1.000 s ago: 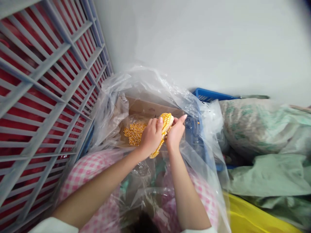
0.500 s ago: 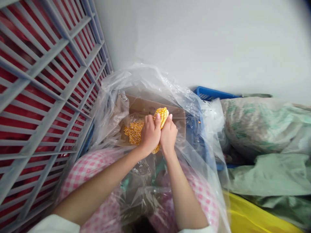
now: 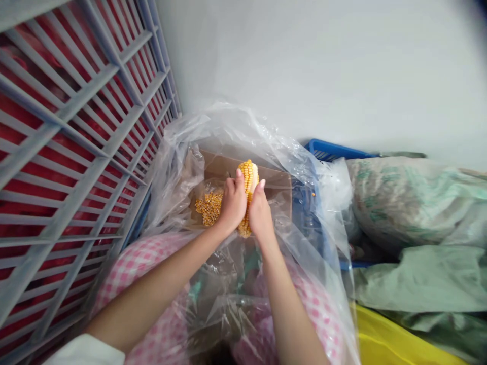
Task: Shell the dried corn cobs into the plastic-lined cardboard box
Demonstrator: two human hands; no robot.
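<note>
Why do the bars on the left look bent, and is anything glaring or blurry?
Head view: wide lens bows the grey grille; soft, even light, with faint shine on the clear plastic sheet; the corn cob between both hands is sharp; the top right corner darkens.

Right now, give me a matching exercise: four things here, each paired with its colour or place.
Things:
1. corn cob
2. loose kernels
3. crate
4. grille

Descriptions:
A. blue, against the wall
B. grey bars at far left
C. piled in the cardboard box
D. gripped by both hands

Pairs: 1-D, 2-C, 3-A, 4-B
</note>
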